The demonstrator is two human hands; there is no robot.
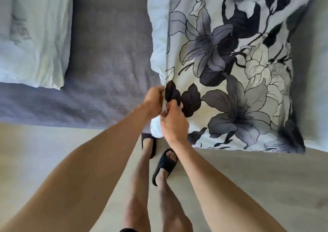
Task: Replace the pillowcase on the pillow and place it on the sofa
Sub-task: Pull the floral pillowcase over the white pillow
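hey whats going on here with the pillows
A person is standing at a sofa covered in grey fabric, working on the open end of a floral pillowcase. The left hand and right hand both pinch its edge, where the white pillow still pokes out. The case covers most of the pillow. A second pillow in a plain pale case lies on the sofa to the left.

pillowcase (pixel 230 72): white with grey, lilac and black lily print
pillow (pixel 158 36): pale blue-white
second pillow (pixel 33 36): pale blue-white
sofa (pixel 110 54): grey-purple
slippers (pixel 164 166): black
floor (pixel 44 152): beige
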